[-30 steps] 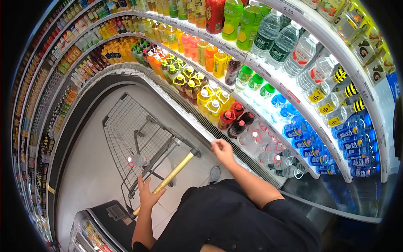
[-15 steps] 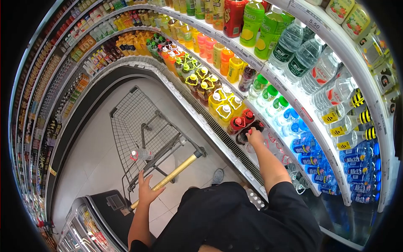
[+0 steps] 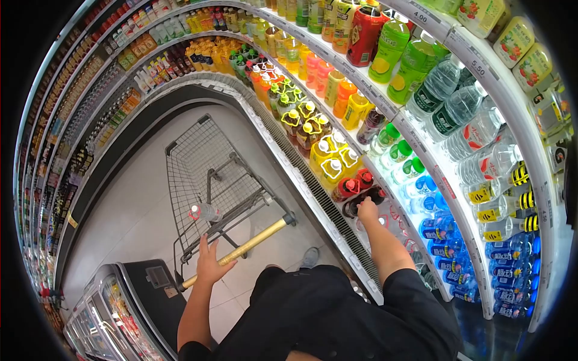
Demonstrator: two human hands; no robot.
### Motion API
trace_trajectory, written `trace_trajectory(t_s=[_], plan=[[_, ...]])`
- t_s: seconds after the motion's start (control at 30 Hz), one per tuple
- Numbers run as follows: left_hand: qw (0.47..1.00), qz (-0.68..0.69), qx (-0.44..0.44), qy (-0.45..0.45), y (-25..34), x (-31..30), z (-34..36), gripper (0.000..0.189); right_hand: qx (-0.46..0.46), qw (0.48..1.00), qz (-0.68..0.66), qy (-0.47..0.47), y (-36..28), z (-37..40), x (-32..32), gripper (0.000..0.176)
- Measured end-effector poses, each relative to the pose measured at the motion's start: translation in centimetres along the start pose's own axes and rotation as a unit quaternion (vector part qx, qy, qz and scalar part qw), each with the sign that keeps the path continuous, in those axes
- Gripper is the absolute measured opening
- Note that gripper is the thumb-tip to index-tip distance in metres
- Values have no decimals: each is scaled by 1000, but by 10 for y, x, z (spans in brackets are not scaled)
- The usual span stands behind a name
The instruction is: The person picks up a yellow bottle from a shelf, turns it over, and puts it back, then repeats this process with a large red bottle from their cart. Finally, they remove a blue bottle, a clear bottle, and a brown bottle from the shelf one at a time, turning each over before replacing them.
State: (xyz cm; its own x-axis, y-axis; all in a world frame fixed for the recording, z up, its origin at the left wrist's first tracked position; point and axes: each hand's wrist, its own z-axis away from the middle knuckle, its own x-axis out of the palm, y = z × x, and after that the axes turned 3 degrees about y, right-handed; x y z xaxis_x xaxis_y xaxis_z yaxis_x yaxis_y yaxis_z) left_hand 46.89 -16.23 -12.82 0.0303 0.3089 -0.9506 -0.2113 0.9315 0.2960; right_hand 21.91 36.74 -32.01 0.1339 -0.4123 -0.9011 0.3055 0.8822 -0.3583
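My right hand (image 3: pixel 368 212) reaches to the lowest shelf and touches the top of a dark bottle (image 3: pixel 352 208) beside two red-capped bottles (image 3: pixel 346 189); its fingers are bent round the cap area, which they hide. Over the near left part of a wire shopping cart (image 3: pixel 198 156), my left hand (image 3: pixel 209 262) has its fingers spread and holds nothing. Its palm is beside the cart's gold handle (image 3: pixel 256 242). A clear bottle with a red cap (image 3: pixel 206 212) lies in the cart.
Curved shelves of drinks run along the right and far sides, with a dark vented ledge (image 3: pixel 301 171) along the lowest one. A glass-topped chest freezer (image 3: pixel 114 307) stands at the lower left. My shoe (image 3: pixel 310 257) is on the tiled floor (image 3: pixel 144 198).
The shelves have shifted slightly in view. My right hand remains at the dark bottle, a little lower in the picture. My left hand stays spread beside the handle.
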Motion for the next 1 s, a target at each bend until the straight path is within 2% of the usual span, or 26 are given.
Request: trace_trajectory(t_s=[0.2, 0.3, 0.37, 0.43, 0.5, 0.53, 0.63, 0.7, 0.73, 0.77, 0.87, 0.9, 1.0], plan=[[1000, 8, 12, 15, -7, 4, 0, 94, -36, 999, -4, 3, -17, 37, -3, 30], [1000, 16, 6, 11, -4, 2, -2, 93, -48, 998, 19, 46, -28, 58, -7, 28], [1000, 22, 2, 4, -1, -1, -1, 93, -94, 992, 12, 82, -36, 71, -13, 30], [1000, 30, -2, 3, -1, -1, -2, 93, -88, 992, 23, 85, -52, 90, -29, 30], [999, 31, 12, 21, -5, 2, 0, 91, -95, 993, 6, 76, -65, 108, -43, 30], [999, 34, 18, 19, -7, 5, 0, 91, -96, 989, -27, 107, -72, 116, -49, 31], [999, 27, 14, 30, -14, 6, 3, 91, -96, 986, -64, 117, -103, 135, -88, 33], [996, 76, 22, 47, -12, 0, 4, 92, -85, 983, -78, 140, -132, 149, -129, 34], [991, 80, 52, 98, -15, 3, 6, 85, -100, 978, -119, 139, -147, 159, -154, 33], [990, 80, 51, 102, -16, 1, 6, 85, -114, 971, -160, 136, -161, 169, -179, 32], [973, 69, 106, 194, -5, -20, 7, 64, -158, 939, -278, 125, -204, 205, -253, 23], [972, 70, 106, 196, 2, -27, 2, 64, -181, 924, -310, 131, -218, 217, -273, 21], [950, 194, 178, 168, 28, -48, -19, 53, -212, 899, -352, 153, -251, 241, -310, 22]])
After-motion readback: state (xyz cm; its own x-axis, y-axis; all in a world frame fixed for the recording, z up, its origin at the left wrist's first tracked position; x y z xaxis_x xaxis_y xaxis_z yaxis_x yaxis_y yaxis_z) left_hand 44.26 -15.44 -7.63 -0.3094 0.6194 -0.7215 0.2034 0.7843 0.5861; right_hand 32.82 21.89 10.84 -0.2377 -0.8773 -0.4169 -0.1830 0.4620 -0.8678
